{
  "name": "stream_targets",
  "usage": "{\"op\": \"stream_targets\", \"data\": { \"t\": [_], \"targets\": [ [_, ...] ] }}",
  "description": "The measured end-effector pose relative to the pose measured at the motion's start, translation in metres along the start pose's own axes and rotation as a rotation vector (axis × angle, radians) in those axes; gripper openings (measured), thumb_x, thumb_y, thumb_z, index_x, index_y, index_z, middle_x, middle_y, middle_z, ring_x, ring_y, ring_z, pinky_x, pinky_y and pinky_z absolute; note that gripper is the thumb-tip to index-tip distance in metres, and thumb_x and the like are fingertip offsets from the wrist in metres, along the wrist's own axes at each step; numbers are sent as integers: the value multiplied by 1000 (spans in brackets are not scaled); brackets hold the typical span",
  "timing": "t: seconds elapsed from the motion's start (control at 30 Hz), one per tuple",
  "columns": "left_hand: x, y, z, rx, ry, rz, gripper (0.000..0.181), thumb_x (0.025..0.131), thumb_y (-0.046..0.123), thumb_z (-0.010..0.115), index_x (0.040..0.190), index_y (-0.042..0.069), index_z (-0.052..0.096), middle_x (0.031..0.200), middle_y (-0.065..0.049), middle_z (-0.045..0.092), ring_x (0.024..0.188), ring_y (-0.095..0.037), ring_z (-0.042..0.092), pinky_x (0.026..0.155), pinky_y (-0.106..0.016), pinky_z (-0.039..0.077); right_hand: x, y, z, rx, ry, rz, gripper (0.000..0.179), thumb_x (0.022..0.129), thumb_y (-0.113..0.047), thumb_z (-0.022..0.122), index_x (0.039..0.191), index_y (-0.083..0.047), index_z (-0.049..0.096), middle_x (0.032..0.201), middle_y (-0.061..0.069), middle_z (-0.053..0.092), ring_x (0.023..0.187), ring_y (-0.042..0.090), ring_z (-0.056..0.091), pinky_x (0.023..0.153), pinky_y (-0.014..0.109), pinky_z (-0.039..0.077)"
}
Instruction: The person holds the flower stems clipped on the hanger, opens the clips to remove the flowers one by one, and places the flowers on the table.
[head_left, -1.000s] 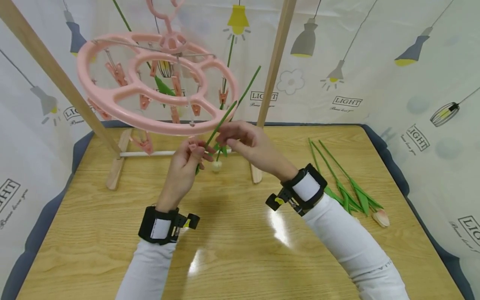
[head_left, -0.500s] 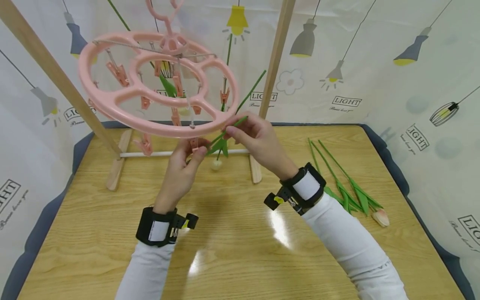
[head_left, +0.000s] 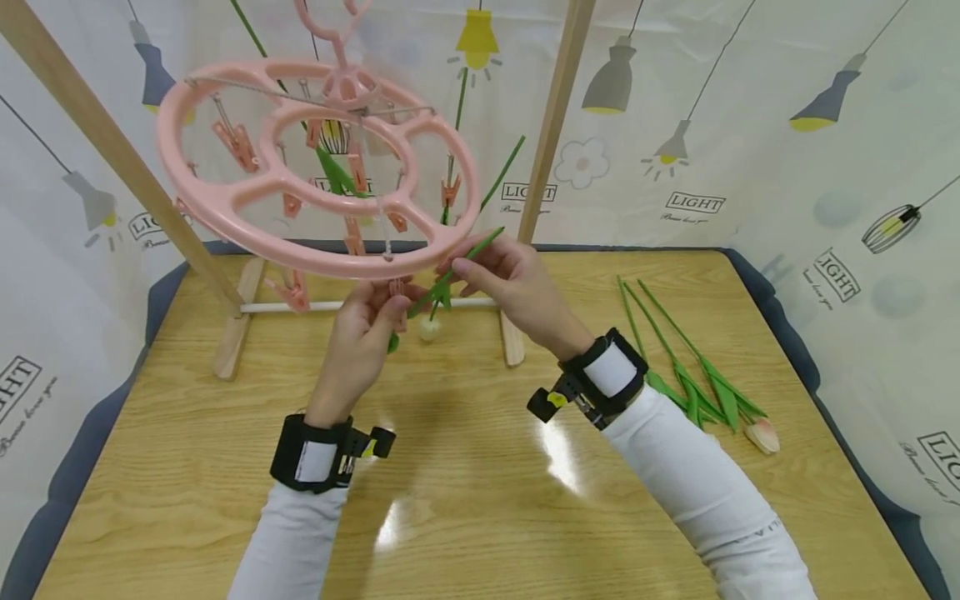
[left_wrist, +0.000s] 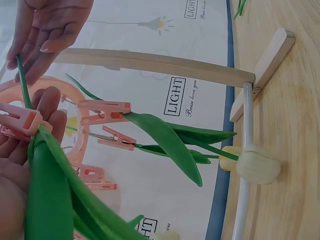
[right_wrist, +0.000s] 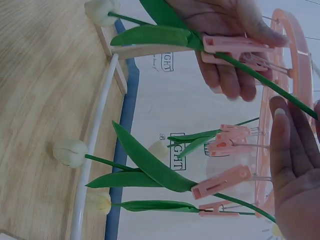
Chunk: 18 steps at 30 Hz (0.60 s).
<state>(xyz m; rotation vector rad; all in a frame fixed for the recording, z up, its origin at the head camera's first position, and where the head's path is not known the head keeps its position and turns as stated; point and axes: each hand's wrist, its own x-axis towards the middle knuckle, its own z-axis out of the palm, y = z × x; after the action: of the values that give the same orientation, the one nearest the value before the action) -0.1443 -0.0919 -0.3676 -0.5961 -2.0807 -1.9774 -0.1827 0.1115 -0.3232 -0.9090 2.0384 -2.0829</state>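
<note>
A round pink clip hanger (head_left: 202, 196) hangs over the table, with several tulips held upside down in its clothespins. At its front edge my left hand (head_left: 358, 337) holds a pink clothespin (right_wrist: 240, 44), its fingers behind the clip. A white tulip (right_wrist: 101, 11) lies across that clothespin's jaws, its green leaves (right_wrist: 150, 36) toward the table. My right hand (head_left: 517, 287) pinches the upper end of this tulip's stem (right_wrist: 260, 77), just right of the left hand. Beside them another white tulip (right_wrist: 70, 152) hangs head down from its own clothespin.
Several tulips (head_left: 705, 383) lie on the table at the right, one with a pink head (head_left: 762, 435). Wooden posts (head_left: 551, 125) stand on both sides of the hanger, joined low down by a white rod (head_left: 315, 307). A printed cloth lines the back.
The held stem has tilted over to the right, and my right hand has taken hold of its end. My left hand stays at the clothespin, which has turned slightly.
</note>
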Motion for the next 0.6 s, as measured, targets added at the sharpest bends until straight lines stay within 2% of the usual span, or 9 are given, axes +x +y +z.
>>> {"op": "stream_targets", "data": {
  "t": [0.07,0.17,0.27,0.4,0.5,0.6],
  "targets": [
    [0,1,0,17,1,-5,29,100,11,48,120,-10,49,103,-14,66,75,-8,56,59,-14,44,0,1,2,26,-25,7,16,96,3,53,110,11,56,100,-6,70,89,17,67,74,25,58],
    [0,2,0,42,-2,-9,29,100,9,48,121,-11,49,104,-21,63,74,-10,53,62,-15,46,0,2,5,63,-42,8,19,94,7,54,112,12,53,101,-4,70,90,17,67,76,24,58],
    [0,3,0,50,-10,-30,28,101,7,47,123,-11,47,103,-20,60,76,-15,52,64,-16,45,1,4,8,73,-23,-5,21,92,10,55,113,15,52,101,-1,71,87,16,67,75,22,59],
    [-1,4,1,68,-23,-68,29,101,8,46,124,-10,44,104,-21,55,84,-24,52,67,-18,44,1,7,9,63,-2,-6,22,92,11,55,113,16,51,103,12,72,83,14,69,70,22,60],
    [-2,2,1,83,-16,-70,29,101,7,47,124,-10,45,103,-18,55,86,-22,53,68,-18,46,1,7,10,62,3,-10,23,92,10,54,114,16,50,105,21,70,83,14,69,69,22,61],
    [-1,1,2,101,2,-46,25,102,7,45,119,-10,48,97,-13,55,81,-18,53,66,-20,47,1,7,12,50,12,-18,23,92,10,54,114,15,50,105,23,69,83,14,69,70,23,61]
  ]
}}
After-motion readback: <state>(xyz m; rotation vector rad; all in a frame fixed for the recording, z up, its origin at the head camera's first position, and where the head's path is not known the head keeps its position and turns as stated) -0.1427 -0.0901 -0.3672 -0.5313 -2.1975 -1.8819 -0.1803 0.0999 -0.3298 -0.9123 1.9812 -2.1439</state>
